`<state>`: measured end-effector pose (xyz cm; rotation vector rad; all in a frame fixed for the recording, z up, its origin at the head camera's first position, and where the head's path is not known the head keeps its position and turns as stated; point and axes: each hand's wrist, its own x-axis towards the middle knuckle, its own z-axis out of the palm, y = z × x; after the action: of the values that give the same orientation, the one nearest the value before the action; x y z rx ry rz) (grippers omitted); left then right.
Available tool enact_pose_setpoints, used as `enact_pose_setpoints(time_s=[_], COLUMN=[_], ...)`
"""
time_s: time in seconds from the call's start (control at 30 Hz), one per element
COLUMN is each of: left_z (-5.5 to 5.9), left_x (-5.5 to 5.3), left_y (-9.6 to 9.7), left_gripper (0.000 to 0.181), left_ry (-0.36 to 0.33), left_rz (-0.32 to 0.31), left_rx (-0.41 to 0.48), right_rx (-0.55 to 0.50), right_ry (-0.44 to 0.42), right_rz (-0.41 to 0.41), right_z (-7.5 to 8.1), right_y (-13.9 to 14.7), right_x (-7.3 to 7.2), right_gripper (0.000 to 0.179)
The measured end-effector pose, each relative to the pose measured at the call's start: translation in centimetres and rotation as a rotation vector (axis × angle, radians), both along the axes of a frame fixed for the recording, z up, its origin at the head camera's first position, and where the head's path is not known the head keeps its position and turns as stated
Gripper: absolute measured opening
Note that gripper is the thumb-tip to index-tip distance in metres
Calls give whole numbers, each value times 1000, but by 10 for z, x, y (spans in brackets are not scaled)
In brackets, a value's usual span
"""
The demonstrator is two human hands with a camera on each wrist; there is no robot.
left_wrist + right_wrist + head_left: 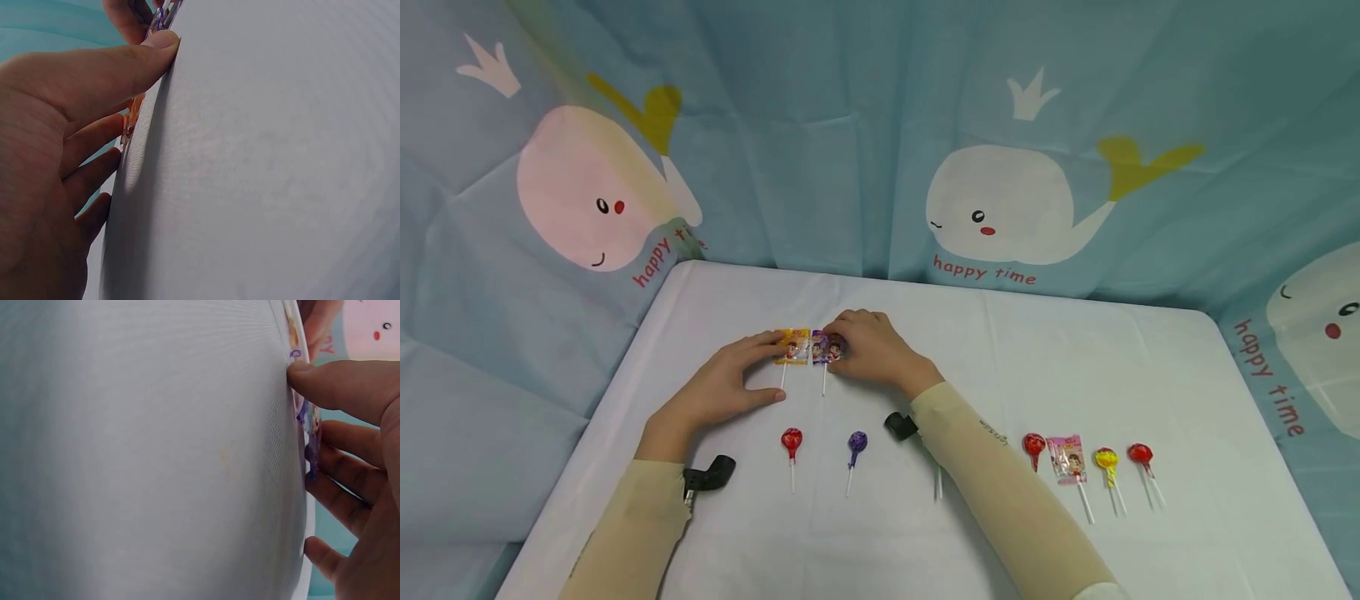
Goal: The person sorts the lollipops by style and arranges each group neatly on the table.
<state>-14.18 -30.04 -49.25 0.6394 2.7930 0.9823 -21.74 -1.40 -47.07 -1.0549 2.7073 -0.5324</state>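
Two wrapped lollipops lie side by side on the white table in the head view. My left hand (722, 379) reaches from the left to the orange-wrapped lollipop (796, 348), its fingertips on the wrapper's left part. The left thumb (125, 65) is spread apart, its tip by the stick. From the right, my right hand (876, 350) holds the purple-wrapped lollipop (820, 346) by its right side, thumb at the lower edge and fingers at the upper. Part of that wrapper (314, 447) shows beyond the right thumb in the right wrist view.
Nearer me lie a red lollipop (792, 442) and a purple lollipop (857, 446). A white stick (937, 482) shows beside the right sleeve. At right lie a pink-wrapped lollipop (1066, 458), a yellow lollipop (1107, 461) and two red ones. A whale-print curtain (865, 167) stands behind.
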Motion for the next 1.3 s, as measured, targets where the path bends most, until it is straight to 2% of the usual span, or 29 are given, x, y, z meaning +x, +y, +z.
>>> enact_pose_setpoints(time_s=[0.67,0.83,1.0,1.3], left_z=[2,3,4,4], left_x=[-3,0,1,1], left_y=[2,2,3,2], left_gripper=[73,72,72,73], left_ry=[-23,-31,-40,-71], left_rz=[10,19,15,37], left_rx=[-8,-18,-4,-21], right_rx=[15,-27,-63,-136], right_ry=[-17,-45,-85,-130], right_rz=[12,34,19,7], right_z=[4,5,8,23], right_y=[4,6,11,19], right_x=[0,0,2,6], right_gripper=[64,66,67,62])
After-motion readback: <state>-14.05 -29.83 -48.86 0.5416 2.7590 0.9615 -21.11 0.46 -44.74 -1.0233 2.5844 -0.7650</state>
